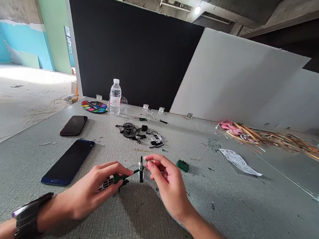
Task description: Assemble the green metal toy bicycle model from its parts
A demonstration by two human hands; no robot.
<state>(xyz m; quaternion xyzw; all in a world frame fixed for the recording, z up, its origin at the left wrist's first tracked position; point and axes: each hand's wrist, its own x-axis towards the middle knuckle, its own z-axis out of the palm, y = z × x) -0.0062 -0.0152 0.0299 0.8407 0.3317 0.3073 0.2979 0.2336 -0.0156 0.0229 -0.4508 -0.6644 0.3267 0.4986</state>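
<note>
My left hand (98, 185) is closed around a small dark green model frame (116, 178) that carries silver bars. A thin black crosspiece (141, 176) with a silver fitting stands at the frame's right end, between my two hands. Right beside it, my right hand (167, 185) has thumb and forefinger pinched together at a tiny piece too small to name. A small dark green box-like part (182, 165) lies to the right of that hand. Beyond the hands lie black miniature bicycle wheels (128, 130) and a cluster of black and silver small parts (156, 139).
Two phones, a large one (68, 162) and a smaller one (74, 125), lie left. Behind are a paint palette (94, 106) and a water bottle (115, 99). A printed sheet (239, 163) and wood strips (271, 140) lie right. A black panel (137, 47) stands behind.
</note>
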